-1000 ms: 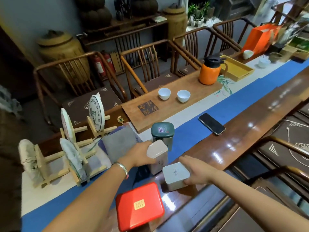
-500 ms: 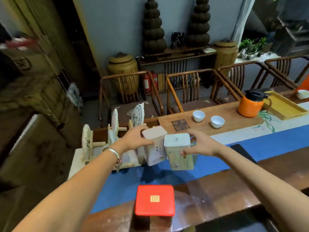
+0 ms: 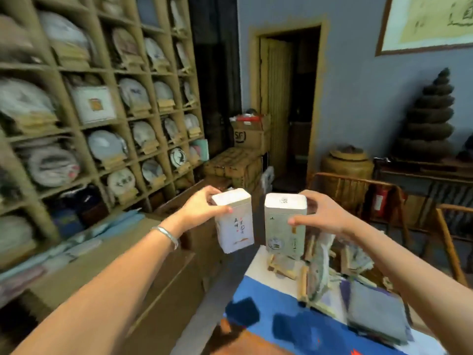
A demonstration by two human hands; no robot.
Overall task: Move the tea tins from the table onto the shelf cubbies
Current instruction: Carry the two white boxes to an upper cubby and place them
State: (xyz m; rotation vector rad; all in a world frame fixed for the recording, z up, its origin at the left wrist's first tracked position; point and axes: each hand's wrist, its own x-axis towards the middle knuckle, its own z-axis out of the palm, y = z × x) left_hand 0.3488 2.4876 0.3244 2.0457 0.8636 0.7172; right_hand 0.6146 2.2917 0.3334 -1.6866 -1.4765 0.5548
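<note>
While aloft, tins (image 3: pixel 234 221) in hands (image 3: pixel 202 208).

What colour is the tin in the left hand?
White tin with dark lettering, seen in the head view.

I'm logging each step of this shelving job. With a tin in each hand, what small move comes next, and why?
Probably carry both left toward the shelf. The left hand grips the white tin and the right hand the pale green tin, both upright in mid-air, short of the shelf.
</note>
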